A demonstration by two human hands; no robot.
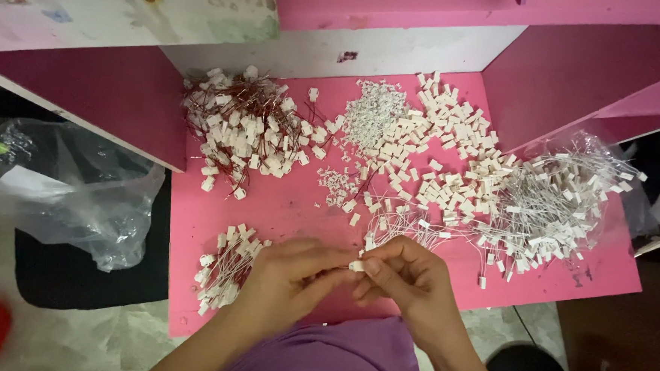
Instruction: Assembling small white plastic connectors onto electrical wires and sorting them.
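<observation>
The left hand [284,277] and the right hand [408,280] meet over the near part of the pink table [284,206], their fingertips pinched narrow together on one small white connector [356,266]. The piece sits between the thumb and forefinger of each hand, just above the table surface. It is too small to tell its long axis for certain; it looks to lie roughly across, from one hand to the other, and any wire on it is hidden by the fingers.

Just left of the left fingers lies a small bundle of wired connectors [224,270], close to the table's left edge. Just beyond the right fingers thin white wires [399,223] spread out, nearly touching them. Further off past the fingers sit a red-wired heap [242,132], a loose pile of white housings [437,150] and a mound of tiny white parts [375,112]. Well to the right of the right fingers a big tangle of white-wired connectors [554,208] reaches the table's right edge.

Bare pink surface lies between the left fingers and the red-wired heap, and a strip runs along the near edge right of the right hand. Pink side panels [124,99] wall the back half on both sides. A clear plastic bag [88,203] lies off the table, well left of the left hand.
</observation>
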